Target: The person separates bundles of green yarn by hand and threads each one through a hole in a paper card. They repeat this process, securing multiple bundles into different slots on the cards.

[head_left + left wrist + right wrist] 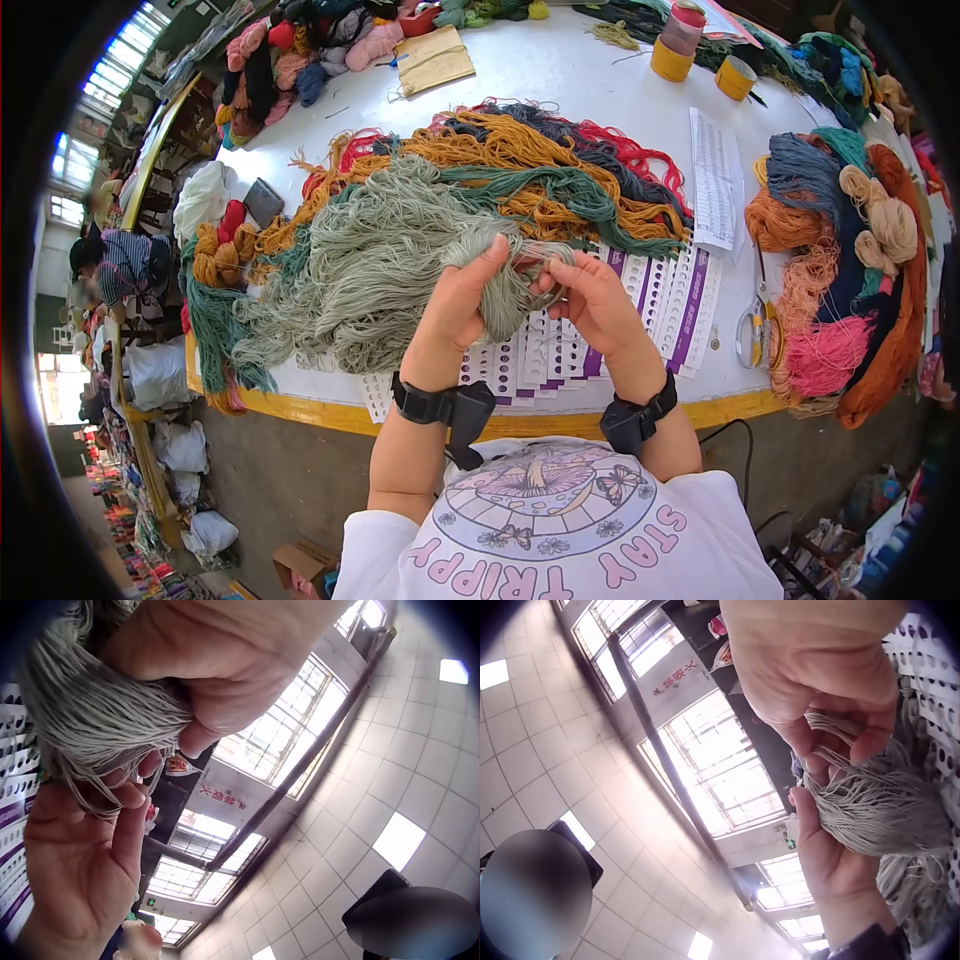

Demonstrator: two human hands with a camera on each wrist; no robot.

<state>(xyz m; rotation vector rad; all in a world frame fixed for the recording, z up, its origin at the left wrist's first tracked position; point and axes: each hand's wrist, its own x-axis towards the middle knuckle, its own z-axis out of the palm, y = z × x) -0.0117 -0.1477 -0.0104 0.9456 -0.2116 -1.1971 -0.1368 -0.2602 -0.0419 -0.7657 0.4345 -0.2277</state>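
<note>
A loop of grey-green yarn [500, 300] is held up at the front of a large grey-green heap [375, 255] in the head view. My left hand [465, 305] grips the bundle, its thumb over the top. At the loop's right end my right hand [592, 300] pinches a few strands between thumb and fingers. Seen from the left wrist, the strands [105, 712] fan out between both hands. The right wrist view has my right hand [817, 682] above the yarn [877, 802], with my left hand [840, 862] underneath it.
Orange yarn [500, 150] lies behind the grey heap. Purple-and-white punched cards [690, 300] lie under and right of the hands. Scissors [752, 335] rest near more yarn [800, 230] at right. A paper sheet [715, 185] and tape rolls [735, 77] lie farther back.
</note>
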